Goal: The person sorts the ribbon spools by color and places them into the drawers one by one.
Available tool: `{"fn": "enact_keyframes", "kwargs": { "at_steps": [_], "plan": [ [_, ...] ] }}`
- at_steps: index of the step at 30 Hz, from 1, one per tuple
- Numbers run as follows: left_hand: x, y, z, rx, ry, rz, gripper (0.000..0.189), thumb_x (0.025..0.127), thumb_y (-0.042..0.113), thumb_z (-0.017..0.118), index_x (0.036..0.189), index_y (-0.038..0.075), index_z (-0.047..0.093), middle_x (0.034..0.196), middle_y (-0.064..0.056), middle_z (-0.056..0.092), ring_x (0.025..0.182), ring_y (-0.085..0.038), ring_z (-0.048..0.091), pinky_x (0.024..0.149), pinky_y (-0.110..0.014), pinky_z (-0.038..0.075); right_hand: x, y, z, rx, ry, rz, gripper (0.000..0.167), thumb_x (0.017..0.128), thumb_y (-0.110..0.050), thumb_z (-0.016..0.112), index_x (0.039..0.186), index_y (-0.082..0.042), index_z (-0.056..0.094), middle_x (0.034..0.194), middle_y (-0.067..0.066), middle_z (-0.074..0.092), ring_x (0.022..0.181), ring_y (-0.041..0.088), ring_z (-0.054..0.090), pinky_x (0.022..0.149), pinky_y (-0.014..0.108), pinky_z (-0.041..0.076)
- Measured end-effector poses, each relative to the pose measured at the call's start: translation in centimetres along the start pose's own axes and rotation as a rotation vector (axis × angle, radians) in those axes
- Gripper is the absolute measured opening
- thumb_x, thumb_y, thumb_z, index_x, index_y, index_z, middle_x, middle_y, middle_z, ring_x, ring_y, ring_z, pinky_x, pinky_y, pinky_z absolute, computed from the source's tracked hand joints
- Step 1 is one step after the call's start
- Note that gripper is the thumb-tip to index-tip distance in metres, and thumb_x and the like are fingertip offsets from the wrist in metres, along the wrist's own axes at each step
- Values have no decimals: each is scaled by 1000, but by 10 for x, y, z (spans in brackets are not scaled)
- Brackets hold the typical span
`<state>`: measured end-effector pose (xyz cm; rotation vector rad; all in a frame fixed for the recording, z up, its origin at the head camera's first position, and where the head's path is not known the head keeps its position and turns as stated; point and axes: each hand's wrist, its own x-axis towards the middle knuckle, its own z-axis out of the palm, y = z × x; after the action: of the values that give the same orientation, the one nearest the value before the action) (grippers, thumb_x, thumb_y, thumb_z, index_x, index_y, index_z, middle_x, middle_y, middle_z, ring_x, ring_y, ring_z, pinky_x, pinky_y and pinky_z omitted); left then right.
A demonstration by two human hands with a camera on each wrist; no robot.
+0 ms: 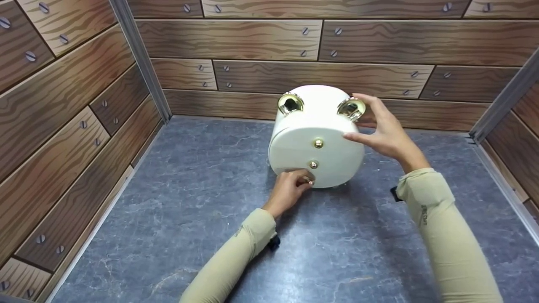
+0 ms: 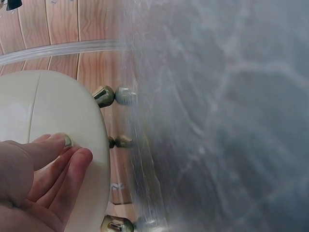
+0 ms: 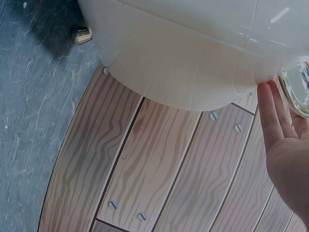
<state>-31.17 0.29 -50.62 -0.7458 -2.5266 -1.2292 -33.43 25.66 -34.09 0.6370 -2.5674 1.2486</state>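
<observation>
A cream-white rounded box (image 1: 290, 149) with small gold knobs (image 1: 318, 143) down its front stands on short gold feet (image 2: 104, 95). Two round gold-rimmed pieces (image 1: 290, 104), like a frog's eyes, sit on its top. My left hand (image 1: 289, 185) pinches the lowest knob (image 2: 68, 141) between thumb and fingertips. Beside the right gold-rimmed piece (image 1: 352, 109), my right hand (image 1: 385, 132) rests on the box's upper right side. Its thumb lies at the front edge, and its straight fingers (image 3: 271, 111) touch the side in the right wrist view.
The box stands on a blue-grey marbled floor (image 1: 189, 189), near the back wall (image 1: 261, 75) of printed wood planks. Similar walls (image 1: 63, 139) rise at left and right, with grey metal strips (image 1: 143, 59) at the corners.
</observation>
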Motion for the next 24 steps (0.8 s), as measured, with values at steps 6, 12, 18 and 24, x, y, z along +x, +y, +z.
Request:
{"fn": "enact_keyframes", "kwargs": {
  "at_steps": [6, 12, 18, 24],
  "plan": [
    [1, 1, -1, 0, -5, -5, 10, 89, 11, 80, 98, 13, 77, 98, 1, 81, 90, -9, 77, 81, -15, 58, 0, 1, 0, 7, -5, -29, 96, 82, -13, 89, 160, -21, 33, 149, 14, 48, 123, 36, 62, 103, 23, 55],
    [1, 1, -1, 3, -13, -3, 10, 90, 11, 80, 98, 13, 76, 98, 1, 81, 89, -8, 77, 79, -15, 58, -1, 1, 0, 9, -1, -38, 96, 82, -12, 89, 160, -22, 33, 149, 12, 49, 123, 36, 63, 101, 21, 55],
    [1, 0, -1, 6, -16, 0, 10, 90, 11, 80, 99, 14, 77, 98, 1, 81, 88, -7, 77, 79, -14, 58, -1, 2, 1, -6, 2, -40, 97, 83, -14, 89, 161, -23, 32, 150, 12, 46, 125, 36, 61, 104, 29, 56],
    [1, -2, 1, 6, -15, 12, 11, 90, 10, 80, 99, 13, 76, 97, 1, 80, 87, -8, 76, 79, -15, 58, -2, 3, 1, -25, 6, -23, 98, 83, -17, 89, 162, -25, 31, 152, 12, 44, 127, 36, 59, 105, 43, 56]
  ]
}}
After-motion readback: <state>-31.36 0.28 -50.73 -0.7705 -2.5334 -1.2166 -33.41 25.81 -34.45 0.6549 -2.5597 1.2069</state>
